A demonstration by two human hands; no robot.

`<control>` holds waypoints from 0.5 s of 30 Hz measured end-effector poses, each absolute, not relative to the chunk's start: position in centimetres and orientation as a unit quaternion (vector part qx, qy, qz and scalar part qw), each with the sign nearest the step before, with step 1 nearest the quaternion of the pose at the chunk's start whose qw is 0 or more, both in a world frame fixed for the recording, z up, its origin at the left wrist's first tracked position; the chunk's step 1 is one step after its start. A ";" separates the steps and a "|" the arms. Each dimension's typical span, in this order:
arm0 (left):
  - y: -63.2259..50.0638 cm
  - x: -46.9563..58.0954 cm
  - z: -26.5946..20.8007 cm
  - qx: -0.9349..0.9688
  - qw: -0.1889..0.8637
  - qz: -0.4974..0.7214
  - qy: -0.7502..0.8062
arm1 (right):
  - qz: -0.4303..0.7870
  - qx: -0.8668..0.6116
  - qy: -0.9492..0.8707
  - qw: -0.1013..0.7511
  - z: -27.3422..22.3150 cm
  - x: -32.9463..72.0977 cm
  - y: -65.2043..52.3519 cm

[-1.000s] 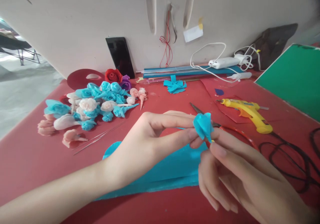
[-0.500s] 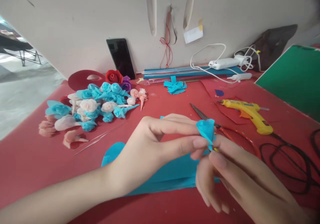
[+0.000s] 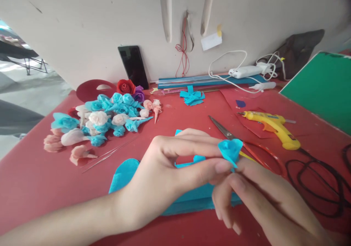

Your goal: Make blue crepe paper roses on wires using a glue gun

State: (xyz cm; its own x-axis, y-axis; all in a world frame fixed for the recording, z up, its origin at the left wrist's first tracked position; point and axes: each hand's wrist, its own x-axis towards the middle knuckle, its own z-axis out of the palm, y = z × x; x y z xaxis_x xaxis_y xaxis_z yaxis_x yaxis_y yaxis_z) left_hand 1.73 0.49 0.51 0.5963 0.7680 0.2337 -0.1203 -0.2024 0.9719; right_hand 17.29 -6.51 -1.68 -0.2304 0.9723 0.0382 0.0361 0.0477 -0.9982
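Between my two hands is a small blue paper flower, cupped at the top and twisted to a point below. My left hand pinches its left side between thumb and forefinger. The fingertips of my right hand close on its narrow base from the right. Under both hands lie blue paper sheets, partly hidden. Scissors with red handles rest just behind the flower, blades pointing away to the left.
Several blue, white and pink paper flowers are heaped at the left. Blue paper strips lie at the back. A yellow glue gun with a black cord is at the right. A phone leans on the wall.
The paper flower has turned so its opening shows wider, and it sits slightly lower and further right. Both hands still pinch it. The view has tilted up slightly.
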 end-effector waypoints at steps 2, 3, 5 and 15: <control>0.4 1.7 0.5 0.686 0.575 0.374 0.243 | 0.528 -0.433 -0.576 0.449 -1.8 17.2 -6.6; 0.4 1.6 0.5 0.691 0.570 0.373 0.243 | 0.527 -0.429 -0.576 0.455 -1.9 17.2 -6.6; 0.5 1.7 0.5 0.696 0.564 0.372 0.244 | 0.523 -0.427 -0.575 0.461 -1.9 17.0 -6.6; 0.3 1.8 0.2 0.669 0.590 0.393 0.223 | 0.483 -0.409 -0.609 0.478 -2.4 16.8 -6.3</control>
State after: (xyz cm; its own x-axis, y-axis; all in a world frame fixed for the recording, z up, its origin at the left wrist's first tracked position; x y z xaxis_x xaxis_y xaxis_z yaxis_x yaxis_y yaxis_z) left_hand 1.84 0.35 0.24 0.5916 0.7625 0.2619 -0.1646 -0.2038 0.9651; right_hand 16.81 -6.27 -2.42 -0.2081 0.9600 0.1874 0.0367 0.1991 -0.9793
